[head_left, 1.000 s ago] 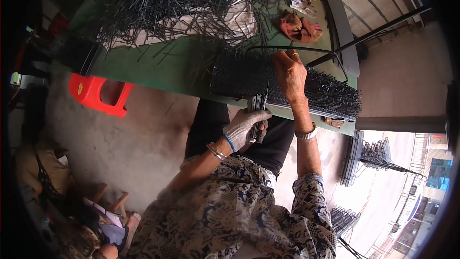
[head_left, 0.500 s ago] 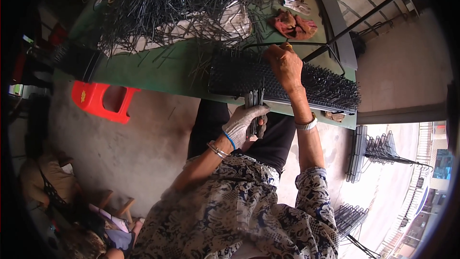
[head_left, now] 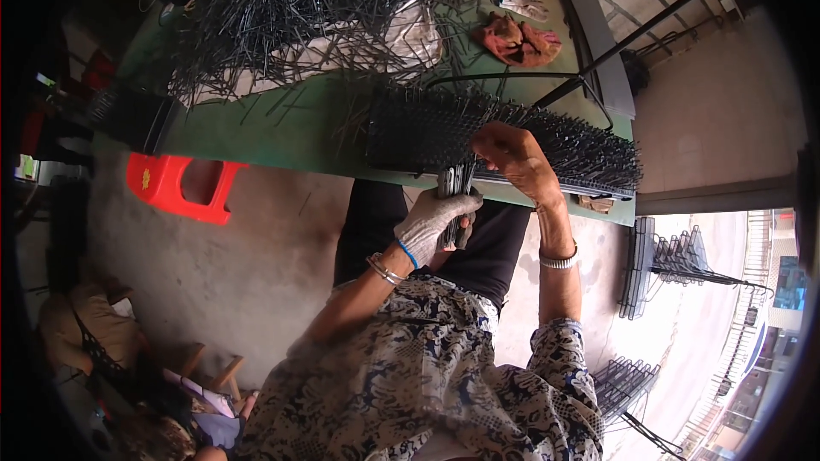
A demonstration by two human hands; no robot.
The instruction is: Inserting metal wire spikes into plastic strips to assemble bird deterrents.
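My left hand (head_left: 433,219), in a whitish knit glove with a blue cuff edge, is wrapped round a bundle of thin dark metal rods (head_left: 455,181) held upright at the table's front edge. My bare right hand (head_left: 518,158) is just above and right of the bundle's top, its fingers pinched together. Whatever they hold, if anything, is too small to make out. Beyond the hands lies a long dark rack (head_left: 410,132) with rows of small holes. Many short rods stand upright in its right part (head_left: 589,149).
A big tangled heap of dark rods (head_left: 290,17) covers the green table's (head_left: 256,132) far left. A reddish cloth (head_left: 518,40) lies at the back. A black metal bar (head_left: 632,38) slants above the right. A red stool (head_left: 162,188) stands left; another person (head_left: 90,333) sits lower left.
My right hand has come back from over the rack toward me, down near the top of the rod bundle. My left hand keeps its grip in nearly the same place.
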